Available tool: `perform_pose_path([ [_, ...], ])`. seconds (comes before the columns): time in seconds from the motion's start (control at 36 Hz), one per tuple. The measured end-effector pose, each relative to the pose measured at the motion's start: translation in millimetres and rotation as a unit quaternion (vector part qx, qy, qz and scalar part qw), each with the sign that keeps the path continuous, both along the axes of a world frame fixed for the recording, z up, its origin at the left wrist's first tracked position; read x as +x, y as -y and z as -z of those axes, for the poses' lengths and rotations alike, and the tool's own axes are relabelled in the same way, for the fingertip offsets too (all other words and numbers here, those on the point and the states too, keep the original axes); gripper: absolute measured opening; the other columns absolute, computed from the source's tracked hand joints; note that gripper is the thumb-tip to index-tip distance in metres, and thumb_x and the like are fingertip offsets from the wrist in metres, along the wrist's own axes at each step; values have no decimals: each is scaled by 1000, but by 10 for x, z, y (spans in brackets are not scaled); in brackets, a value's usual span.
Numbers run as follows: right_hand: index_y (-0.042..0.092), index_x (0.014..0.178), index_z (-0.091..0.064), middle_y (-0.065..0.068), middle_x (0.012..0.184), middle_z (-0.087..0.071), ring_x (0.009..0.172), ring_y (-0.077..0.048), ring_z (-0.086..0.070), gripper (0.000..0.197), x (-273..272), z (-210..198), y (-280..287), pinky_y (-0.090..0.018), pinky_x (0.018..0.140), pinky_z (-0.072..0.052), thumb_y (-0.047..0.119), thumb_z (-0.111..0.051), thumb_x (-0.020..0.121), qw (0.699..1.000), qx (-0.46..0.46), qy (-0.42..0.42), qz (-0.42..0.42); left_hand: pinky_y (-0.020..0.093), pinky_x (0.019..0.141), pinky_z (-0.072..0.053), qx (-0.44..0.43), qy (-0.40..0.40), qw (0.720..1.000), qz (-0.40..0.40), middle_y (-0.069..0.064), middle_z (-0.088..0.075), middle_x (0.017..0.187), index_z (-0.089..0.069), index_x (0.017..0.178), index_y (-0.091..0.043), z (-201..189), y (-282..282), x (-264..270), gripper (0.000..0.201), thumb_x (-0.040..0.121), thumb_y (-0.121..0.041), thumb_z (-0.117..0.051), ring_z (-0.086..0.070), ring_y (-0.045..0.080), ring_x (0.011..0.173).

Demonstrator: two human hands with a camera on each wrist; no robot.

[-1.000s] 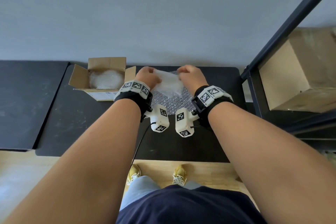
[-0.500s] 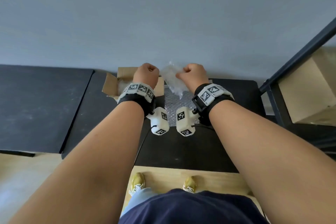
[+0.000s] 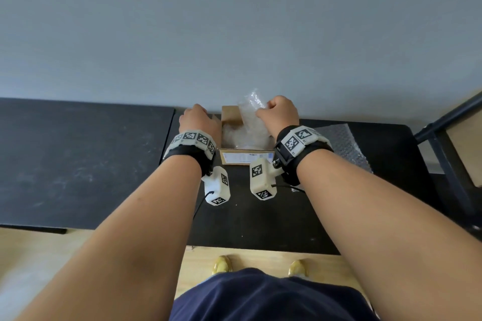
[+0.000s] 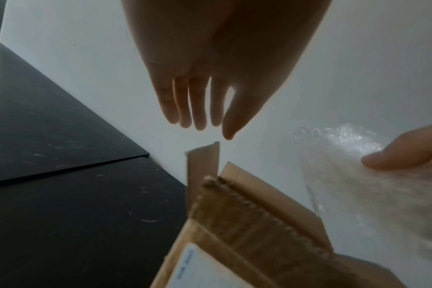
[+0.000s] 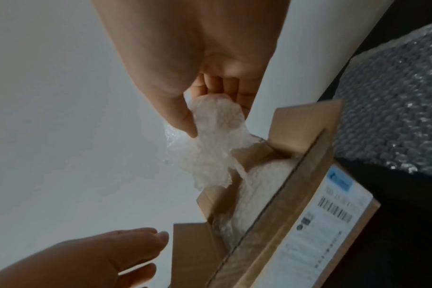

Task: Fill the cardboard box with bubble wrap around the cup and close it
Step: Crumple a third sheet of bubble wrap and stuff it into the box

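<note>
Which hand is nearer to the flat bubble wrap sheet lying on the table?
Right. The right hand is beside the sheet; the left hand is beyond the box.

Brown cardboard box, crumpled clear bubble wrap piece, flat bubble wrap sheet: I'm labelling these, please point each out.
Brown cardboard box (image 3: 245, 158): head view, labelled front wall.
Crumpled clear bubble wrap piece (image 5: 216, 124): right wrist view, bunched middle.
Flat bubble wrap sheet (image 3: 341, 142): head view, centre.
</note>
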State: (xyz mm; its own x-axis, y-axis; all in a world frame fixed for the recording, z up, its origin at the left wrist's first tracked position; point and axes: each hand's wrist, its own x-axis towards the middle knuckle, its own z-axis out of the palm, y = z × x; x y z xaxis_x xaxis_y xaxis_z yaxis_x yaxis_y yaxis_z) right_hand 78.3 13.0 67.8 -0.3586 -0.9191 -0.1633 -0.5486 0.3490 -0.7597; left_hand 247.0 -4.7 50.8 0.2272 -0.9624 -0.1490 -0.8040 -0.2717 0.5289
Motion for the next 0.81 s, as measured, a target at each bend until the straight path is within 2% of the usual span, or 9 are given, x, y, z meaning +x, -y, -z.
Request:
perform_pose_path([
  [0.06, 17, 82, -52, 5, 74, -55, 72, -20, -56, 11, 119, 45, -5, -30, 65, -46, 21, -61, 77, 1000, 13, -11, 7, 37, 82, -47, 21, -15, 1000, 10, 15, -58, 119, -54, 119, -5, 51, -9, 80, 38, 89, -28, -53, -55, 32, 111],
  [0.11, 17, 83, -51, 7, 69, -51, 66, -17, -52, 9, 205, 73, -35, -26, 55, -37, 20, -59, 81, 1000, 19, -21, 13, 32, 74, -45, 51, -29, 998, 30, 12, -62, 113, -55, 116, -7, 100, -16, 144, 32, 90, -25, -51, -59, 31, 105],
  [0.19, 16, 84, -49, 4, 66, -50, 51, -11, -42, 6, 301, 105, -89, -24, 45, -25, 18, -54, 86, 997, 32, -63, 14, 26, 59, -39, 85, -52, 992, 75, 0, -61, 82, -58, 86, -18, 167, -20, 205, 12, 92, -23, -49, -59, 27, 86],
  [0.28, 14, 90, -53, 1, 75, -56, 55, -13, -47, 5, 400, 184, -73, -24, 45, -27, 18, -54, 87, 996, 52, -78, 12, 24, 50, -33, 96, -67, 989, 85, 0, -49, 61, -44, 61, -18, 222, -23, 227, 24, 85, -15, -49, -48, 22, 63],
  [0.42, 10, 99, -57, -3, 87, -61, 72, -20, -55, 16, 541, 317, 26, -26, 50, -33, 17, -55, 86, 994, 63, -89, -13, 22, 46, -31, 127, -84, 985, 80, 2, -49, 58, -42, 57, -16, 279, 19, 302, 24, 77, -8, -53, -41, 15, 49],
  [0.56, 13, 84, -58, -5, 84, -62, 78, -27, -60, 14, 695, 443, 121, -33, 69, -47, 26, -54, 84, 985, 114, -114, -56, 25, 55, -43, 141, -119, 979, 83, 10, -68, 70, -59, 63, -11, 333, 67, 393, 17, 80, -13, -60, -55, 19, 58],
  [0.69, 12, 86, -70, -6, 82, -68, 76, -27, -59, 54, 795, 537, 150, -30, 68, -39, 51, -33, 95, 979, 141, -137, -48, 31, 64, -49, 151, -134, 976, 83, 13, -70, 74, -63, 66, -11, 368, 103, 433, 10, 75, -13, -64, -55, 18, 64],
  [0.75, 14, 82, -70, -3, 77, -69, 77, -27, -64, 63, 832, 594, 176, -33, 73, -47, 60, -29, 89, 978, 150, -145, -29, 34, 69, -53, 152, -140, 975, 84, 15, -73, 78, -61, 61, -12, 378, 120, 456, 18, 78, -15, -65, -56, 18, 64],
  [0.81, 16, 89, -72, -4, 86, -71, 88, -28, -67, 48, 832, 594, 206, -32, 76, -49, 55, -45, 85, 978, 164, -124, -46, 33, 70, -52, 153, -151, 973, 84, 15, -74, 81, -60, 59, -12, 392, 135, 480, 23, 81, -17, -66, -57, 18, 64],
])
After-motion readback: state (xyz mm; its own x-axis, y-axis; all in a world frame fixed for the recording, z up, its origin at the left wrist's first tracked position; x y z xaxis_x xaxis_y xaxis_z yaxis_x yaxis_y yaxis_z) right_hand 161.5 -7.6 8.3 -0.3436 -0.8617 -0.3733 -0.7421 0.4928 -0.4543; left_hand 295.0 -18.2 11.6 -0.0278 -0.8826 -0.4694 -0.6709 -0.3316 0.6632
